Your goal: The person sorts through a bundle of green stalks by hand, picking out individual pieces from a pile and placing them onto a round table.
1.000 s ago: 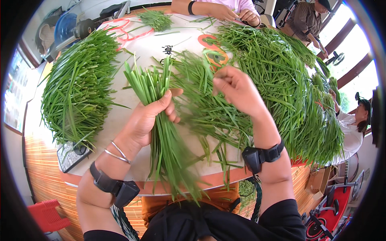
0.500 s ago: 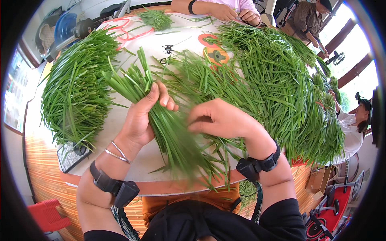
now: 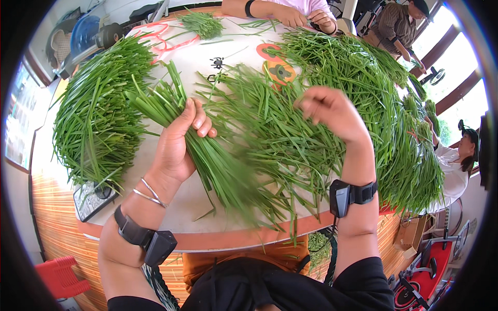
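Observation:
My left hand (image 3: pixel 184 129) is wrapped round a bunch of garlic chives (image 3: pixel 218 166), whose pale cut ends point up and left while the leaves hang toward the table's near edge. The lower leaves are blurred by motion. Above the loose chives (image 3: pixel 275 124) in the middle of the table hovers my right hand (image 3: pixel 329 111), its fingers loosely bent and apart, slightly smeared, with nothing visible in them. A thick stack of chives (image 3: pixel 101 114) lies left of my left hand. To the right spreads a large heap of chives (image 3: pixel 358 93).
The white table (image 3: pixel 176 212) has a reddish rim along my side. A phone-like slab (image 3: pixel 93 199) lies at its left edge. Red ties (image 3: pixel 166 46) and a small chive bundle (image 3: pixel 201 25) lie at the back. A person's hands (image 3: pixel 311 20) work across the table; others are at the right.
My right hand has moved up and to the right, away from the held bunch to above the loose chives. The left hand has shifted slightly left with its bunch.

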Available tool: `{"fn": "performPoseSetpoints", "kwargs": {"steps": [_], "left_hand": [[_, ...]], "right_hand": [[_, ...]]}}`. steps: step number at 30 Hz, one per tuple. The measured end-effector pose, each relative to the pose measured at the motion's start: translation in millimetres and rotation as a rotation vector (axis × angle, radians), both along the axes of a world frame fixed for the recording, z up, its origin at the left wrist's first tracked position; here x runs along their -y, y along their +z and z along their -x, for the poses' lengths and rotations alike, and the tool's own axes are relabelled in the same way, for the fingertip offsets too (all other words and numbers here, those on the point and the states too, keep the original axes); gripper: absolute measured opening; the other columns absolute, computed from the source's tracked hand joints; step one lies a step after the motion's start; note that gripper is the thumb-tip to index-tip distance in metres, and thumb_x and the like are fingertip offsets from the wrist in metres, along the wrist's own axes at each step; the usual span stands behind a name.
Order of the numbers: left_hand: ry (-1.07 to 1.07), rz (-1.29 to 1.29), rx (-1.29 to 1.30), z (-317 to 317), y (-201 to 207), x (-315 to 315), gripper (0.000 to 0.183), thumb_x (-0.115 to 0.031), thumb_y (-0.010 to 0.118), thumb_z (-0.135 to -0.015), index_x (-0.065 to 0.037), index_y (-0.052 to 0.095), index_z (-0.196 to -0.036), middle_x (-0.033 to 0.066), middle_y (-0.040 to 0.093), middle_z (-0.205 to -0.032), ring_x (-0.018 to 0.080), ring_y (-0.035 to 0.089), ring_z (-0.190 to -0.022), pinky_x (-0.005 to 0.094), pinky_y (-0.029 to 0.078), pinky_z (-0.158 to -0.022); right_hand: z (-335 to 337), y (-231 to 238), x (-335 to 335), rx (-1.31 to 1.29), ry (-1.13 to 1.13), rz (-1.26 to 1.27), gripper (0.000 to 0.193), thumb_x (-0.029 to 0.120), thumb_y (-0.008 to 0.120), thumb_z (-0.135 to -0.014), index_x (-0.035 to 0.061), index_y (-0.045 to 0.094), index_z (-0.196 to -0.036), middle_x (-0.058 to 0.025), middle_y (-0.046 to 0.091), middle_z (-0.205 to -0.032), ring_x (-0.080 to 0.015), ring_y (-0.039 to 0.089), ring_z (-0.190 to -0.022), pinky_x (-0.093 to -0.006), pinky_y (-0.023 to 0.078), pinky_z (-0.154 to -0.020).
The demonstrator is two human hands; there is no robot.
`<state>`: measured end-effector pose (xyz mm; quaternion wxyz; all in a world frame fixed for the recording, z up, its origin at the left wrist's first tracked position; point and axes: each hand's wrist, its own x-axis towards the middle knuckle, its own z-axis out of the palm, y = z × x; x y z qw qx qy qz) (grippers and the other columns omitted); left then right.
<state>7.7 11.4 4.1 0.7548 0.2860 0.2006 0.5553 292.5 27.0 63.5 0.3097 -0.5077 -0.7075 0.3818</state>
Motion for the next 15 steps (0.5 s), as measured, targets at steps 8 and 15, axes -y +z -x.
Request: {"fn": "performPoseSetpoints", "kwargs": {"steps": [8,15], "left_hand": [[-0.086,0.187,-0.179,-6,-1,3,0.022,-0.029,0.049,-0.093,-0.008,0.053,-0.087,0.0075,0.061,-0.098,0.0222,0.058,-0.097,0.0381,0.046,-0.093],[-0.402,0.239,-0.259,-11,10,14,0.024,-0.031,0.05,-0.093,-0.007,0.053,-0.095,0.0086,0.061,-0.095,0.0181,0.058,-0.084,0.0357,0.048,-0.079]], "right_hand": [[10,6,10,0.063,0.413,-0.137,0.012,0.007,0.065,-0.08,0.003,0.067,-0.091,-0.0005,0.058,-0.075,-0.009,0.05,-0.066,-0.0233,0.039,-0.06],[68,-7,22,-0.016,0.239,-0.135,0.01,0.005,0.068,-0.075,0.0021,0.065,-0.085,-0.0022,0.059,-0.076,-0.0099,0.053,-0.068,-0.0243,0.042,-0.062]]}}
